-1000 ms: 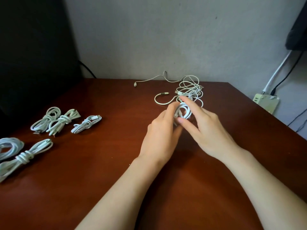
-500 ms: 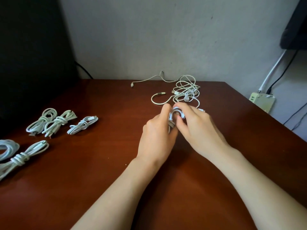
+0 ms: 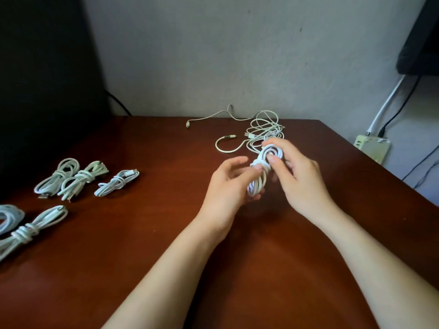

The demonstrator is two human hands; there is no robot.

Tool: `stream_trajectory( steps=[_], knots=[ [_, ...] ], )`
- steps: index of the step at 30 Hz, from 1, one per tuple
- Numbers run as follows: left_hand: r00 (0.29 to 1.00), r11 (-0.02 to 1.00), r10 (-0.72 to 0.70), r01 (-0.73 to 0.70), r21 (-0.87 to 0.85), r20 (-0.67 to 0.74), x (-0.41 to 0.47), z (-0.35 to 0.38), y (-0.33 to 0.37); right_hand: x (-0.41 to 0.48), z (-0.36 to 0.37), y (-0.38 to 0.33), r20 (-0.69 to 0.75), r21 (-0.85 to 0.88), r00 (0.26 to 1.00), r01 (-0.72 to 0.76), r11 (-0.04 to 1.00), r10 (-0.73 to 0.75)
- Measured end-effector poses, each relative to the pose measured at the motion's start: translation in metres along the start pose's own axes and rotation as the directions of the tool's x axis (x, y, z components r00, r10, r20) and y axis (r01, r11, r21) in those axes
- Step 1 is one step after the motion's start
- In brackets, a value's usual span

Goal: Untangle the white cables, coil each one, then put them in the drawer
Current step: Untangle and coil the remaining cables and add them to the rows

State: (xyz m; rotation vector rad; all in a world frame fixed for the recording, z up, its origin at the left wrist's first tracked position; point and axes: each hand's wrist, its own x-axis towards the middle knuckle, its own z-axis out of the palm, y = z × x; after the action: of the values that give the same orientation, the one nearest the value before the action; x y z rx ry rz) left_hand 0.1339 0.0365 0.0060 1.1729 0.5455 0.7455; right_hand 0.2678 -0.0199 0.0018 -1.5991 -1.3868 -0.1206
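Red-brown table [image 3: 123, 269] against a grey wall. Mid-table, held off the top, a white bundle [image 3: 257, 179] sits between both hands: left hand [image 3: 225, 188] curled round its lower half, right hand [image 3: 301, 179] pinching the round top loop. Step looks like the wrap-and-tuck finish of coiling this cable. Next probably needs the end tucked, then the bundle laid with the done coils [image 3: 80, 179] far left. The tangle [image 3: 263, 131] lies just behind the hands. Bundle's long axis is steep, slightly tilted: loop end up toward the wall, other end toward the person. No drawer in view.
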Motion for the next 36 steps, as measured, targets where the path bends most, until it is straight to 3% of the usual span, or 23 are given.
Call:
stream_trajectory(
  steps=[2,6,16,22,32,36],
  knots=[
    [0.994,0.992,-0.093,0.097,-0.082,0.059,0.002,-0.004,0.004,-0.001,0.0,-0.001,0.004,0.056,1.0,0.021,0.998,-0.022],
    [0.976,0.976,-0.133,0.16,-0.151,0.172,0.004,-0.01,0.008,-0.001,0.0,-0.006,0.004,0.156,1.0,0.019,0.988,-0.02],
    [0.982,1.0,0.018,-0.019,0.005,0.186,0.004,-0.016,0.012,-0.004,-0.001,-0.018,-0.021,0.416,1.0,0.01,0.909,-0.002],
    [0.99,0.995,0.092,-0.096,0.038,0.106,0.007,-0.011,0.004,0.0,0.0,-0.015,0.016,0.409,0.997,-0.07,0.91,0.07],
    [0.991,0.993,-0.084,0.074,0.094,0.1,0.014,-0.02,0.001,0.001,0.004,0.003,0.074,0.371,0.943,-0.327,0.869,0.323],
    [0.994,0.988,-0.089,0.079,0.136,0.067,0.013,-0.02,-0.005,0.0,0.008,0.008,0.124,0.371,0.912,-0.407,0.835,0.39]
  ],
)
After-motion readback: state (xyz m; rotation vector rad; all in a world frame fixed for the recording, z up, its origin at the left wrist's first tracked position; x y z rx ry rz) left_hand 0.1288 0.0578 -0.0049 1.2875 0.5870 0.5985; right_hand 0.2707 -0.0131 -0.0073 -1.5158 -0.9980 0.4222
